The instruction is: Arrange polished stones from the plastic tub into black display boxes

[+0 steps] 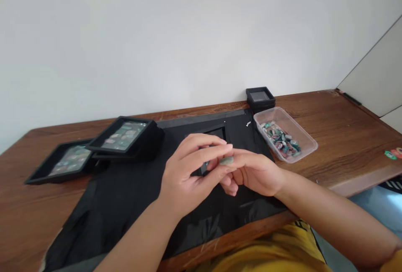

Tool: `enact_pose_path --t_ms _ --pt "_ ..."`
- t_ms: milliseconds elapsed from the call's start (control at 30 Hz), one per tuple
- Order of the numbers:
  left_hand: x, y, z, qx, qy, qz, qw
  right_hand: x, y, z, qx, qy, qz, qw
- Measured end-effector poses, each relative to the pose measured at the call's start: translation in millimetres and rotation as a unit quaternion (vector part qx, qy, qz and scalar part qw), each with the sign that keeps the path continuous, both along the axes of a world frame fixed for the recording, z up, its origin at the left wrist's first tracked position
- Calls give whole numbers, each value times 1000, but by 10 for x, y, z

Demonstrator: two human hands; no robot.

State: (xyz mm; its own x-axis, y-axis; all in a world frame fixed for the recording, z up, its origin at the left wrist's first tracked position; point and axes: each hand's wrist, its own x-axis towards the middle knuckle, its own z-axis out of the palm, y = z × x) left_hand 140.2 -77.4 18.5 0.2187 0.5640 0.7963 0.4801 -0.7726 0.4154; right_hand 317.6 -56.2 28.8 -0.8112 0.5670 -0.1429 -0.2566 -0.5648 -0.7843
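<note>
A small pale-green stone (226, 161) sits where the fingertips of both hands meet, above a black sheet (125, 209). My left hand (188, 169) closes on it from the left, the thumb below and the fingers reaching over the top. From the right, my right hand (256, 173) meets it with its fingers curled, partly covered by the left hand's fingers. Behind and beneath the hands lies a black frame (223, 131); most of it is hidden, so I cannot tell what it holds.
To the right stands a clear plastic tub (303, 138) of mixed green, pink and grey stones. Small black frames (261, 103) are stacked by the wall. At left, more black frames (125, 136) show stones behind their panes. Small colourful pieces (391, 154) lie near the wooden table's right edge.
</note>
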Motion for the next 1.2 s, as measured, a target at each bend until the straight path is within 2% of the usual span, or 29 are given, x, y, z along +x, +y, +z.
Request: enact_pose_path --t_ms 167,300,633,967,1200 --pt "-9 -23 -40 -43 -26 23 998 5 6 -12 5 17 10 1000" --pt "-5 -25 -48 -51 -43 27 997 8 8 -34 10 33 16 999" --pt "-19 -25 -14 -52 -34 -30 998 10 14 -29 25 30 19 999" --pt "5 -3 42 -3 -31 -59 998 6 35 -50 28 31 22 999" --pt "-19 -5 60 31 -33 -39 998 13 32 -14 20 23 15 999"
